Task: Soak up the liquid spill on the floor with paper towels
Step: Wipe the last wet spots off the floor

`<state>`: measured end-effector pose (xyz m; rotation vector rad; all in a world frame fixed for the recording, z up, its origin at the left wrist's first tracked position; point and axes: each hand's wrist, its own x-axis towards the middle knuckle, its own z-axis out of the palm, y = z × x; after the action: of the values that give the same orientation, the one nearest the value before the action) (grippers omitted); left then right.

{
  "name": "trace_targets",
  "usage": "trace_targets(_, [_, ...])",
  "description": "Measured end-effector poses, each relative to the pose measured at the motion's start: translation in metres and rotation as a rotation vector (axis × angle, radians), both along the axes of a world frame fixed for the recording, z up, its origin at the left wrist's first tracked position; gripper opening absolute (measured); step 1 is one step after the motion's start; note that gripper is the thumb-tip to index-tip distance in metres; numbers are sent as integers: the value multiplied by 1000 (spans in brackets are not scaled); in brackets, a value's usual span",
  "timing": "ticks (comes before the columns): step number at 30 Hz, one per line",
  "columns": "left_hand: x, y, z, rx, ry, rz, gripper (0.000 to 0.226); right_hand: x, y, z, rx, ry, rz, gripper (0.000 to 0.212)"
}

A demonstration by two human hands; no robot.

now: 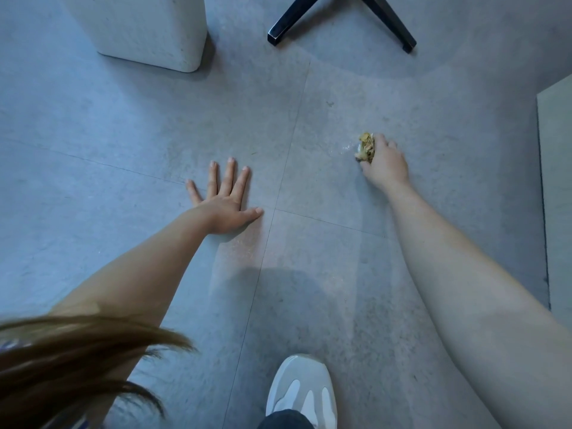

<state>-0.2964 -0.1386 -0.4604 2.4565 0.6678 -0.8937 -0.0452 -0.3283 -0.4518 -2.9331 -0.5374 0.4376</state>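
Observation:
My right hand point(385, 164) grips a crumpled, yellow-brown stained paper towel wad point(366, 147) and holds it down on the grey tiled floor point(154, 119) at the right. A small wet glisten point(348, 147) shows on the tile just left of the wad. My left hand point(224, 199) lies flat on the floor with its fingers spread, palm down, near the meeting point of the tile seams. A faint damp sheen point(238, 252) lies on the tile below that hand.
A white rounded bin or furniture base point(148, 29) stands at the top left. Black chair legs point(340, 20) splay at the top centre. A pale panel edge point(557, 181) runs down the right side. My grey-and-white sneaker point(301, 388) stands at the bottom centre; hair hangs at the bottom left.

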Motion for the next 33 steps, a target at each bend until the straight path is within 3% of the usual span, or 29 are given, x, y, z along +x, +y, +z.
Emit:
trace_targets(3, [0, 0, -1, -6, -5, -4, 88, 8, 6, 11, 61, -108, -68, 45])
trace_targets(6, [0, 1, -1, -10, -10, 3, 89, 15, 19, 19, 218, -140, -159, 50])
trace_targets(10, [-1, 2, -3, -19, -16, 8, 89, 12, 28, 11, 61, 48, 95, 61])
trace_targets(18, [-1, 2, -5, -17, -25, 12, 89, -20, 24, 0, 140, -145, 88, 51])
trace_targets(33, [-2, 1, -9, 3, -60, 14, 89, -92, 0, -4, 284, -189, 100, 50])
